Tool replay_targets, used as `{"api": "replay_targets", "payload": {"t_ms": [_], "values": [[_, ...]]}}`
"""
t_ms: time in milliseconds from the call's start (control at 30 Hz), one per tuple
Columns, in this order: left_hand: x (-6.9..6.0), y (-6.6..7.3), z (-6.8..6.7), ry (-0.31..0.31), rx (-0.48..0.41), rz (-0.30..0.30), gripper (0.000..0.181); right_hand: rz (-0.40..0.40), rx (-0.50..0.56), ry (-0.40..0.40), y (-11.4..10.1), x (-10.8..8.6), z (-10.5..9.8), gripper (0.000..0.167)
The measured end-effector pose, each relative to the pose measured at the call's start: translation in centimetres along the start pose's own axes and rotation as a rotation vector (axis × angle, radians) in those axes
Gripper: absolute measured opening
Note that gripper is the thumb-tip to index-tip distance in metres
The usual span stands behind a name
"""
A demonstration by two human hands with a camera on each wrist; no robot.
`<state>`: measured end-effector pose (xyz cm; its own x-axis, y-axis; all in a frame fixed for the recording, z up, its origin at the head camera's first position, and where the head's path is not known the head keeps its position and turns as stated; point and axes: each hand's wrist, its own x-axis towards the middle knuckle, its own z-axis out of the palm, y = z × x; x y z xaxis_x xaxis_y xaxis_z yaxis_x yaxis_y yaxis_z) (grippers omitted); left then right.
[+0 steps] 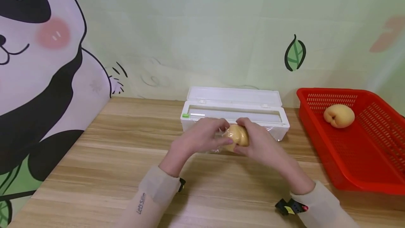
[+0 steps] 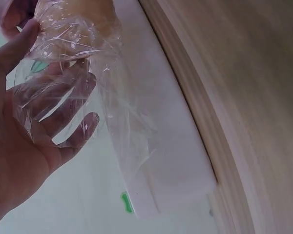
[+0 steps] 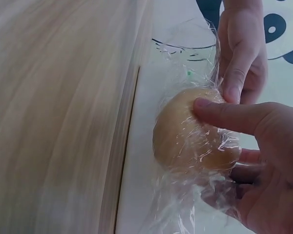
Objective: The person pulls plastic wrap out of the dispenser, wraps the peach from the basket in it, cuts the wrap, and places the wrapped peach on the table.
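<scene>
A yellow peach (image 1: 236,135) wrapped in clear plastic wrap is held up in front of a white cling film box (image 1: 234,112). My right hand (image 1: 264,145) grips the peach between thumb and fingers; the right wrist view shows the thumb lying across the wrapped fruit (image 3: 185,134). My left hand (image 1: 205,136) is at the peach's left side, pinching the plastic wrap (image 2: 73,41) by its thumb, with the other fingers spread behind the loose film. Film ends trail from both sides of the peach (image 3: 178,209). The left fingertips are partly hidden at the fruit.
The box's lid (image 1: 234,96) stands raised at the back, with a green slider (image 1: 185,115) at its left end. To the right, a red plastic basket (image 1: 316,150) holds another peach (image 1: 339,116). Wooden table (image 1: 110,171) lies below, a panda-print backdrop (image 1: 158,45) behind.
</scene>
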<state>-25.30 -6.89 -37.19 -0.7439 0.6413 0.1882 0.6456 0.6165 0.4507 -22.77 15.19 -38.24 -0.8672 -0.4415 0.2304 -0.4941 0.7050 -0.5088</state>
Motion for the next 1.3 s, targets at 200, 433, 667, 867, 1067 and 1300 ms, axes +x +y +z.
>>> {"api": "replay_targets", "payload": {"t_ms": [200, 433, 667, 867, 1067, 1300], "values": [[0.0, -0.1, 0.3, 0.004, 0.019, -0.028, 0.039, -0.020, 0.020, -0.013, 0.4, 0.1, -0.1, 0.068], [0.3, -0.1, 0.7, 0.062, 0.061, -0.038, 0.039, -0.096, 0.002, 0.043, 0.8, 0.1, 0.0, 0.061], [0.5, 0.1, 0.9, 0.119, 0.061, -0.092, 0.040, -0.145, -0.170, 0.137, 0.1, -0.3, -0.8, 0.081], [0.5, 0.3, 0.9, 0.173, -0.006, -0.150, 0.038, -0.167, -0.312, 0.163, -0.5, -0.6, -1.0, 0.080], [0.6, 0.1, 0.7, 0.168, -0.094, -0.158, 0.040, -0.132, -0.241, 0.154, -0.2, -0.5, -1.4, 0.076], [0.3, -0.1, -0.3, 0.312, -0.129, 0.017, 0.036, -0.072, -0.153, 0.121, 0.2, -0.4, -2.2, 0.068]]}}
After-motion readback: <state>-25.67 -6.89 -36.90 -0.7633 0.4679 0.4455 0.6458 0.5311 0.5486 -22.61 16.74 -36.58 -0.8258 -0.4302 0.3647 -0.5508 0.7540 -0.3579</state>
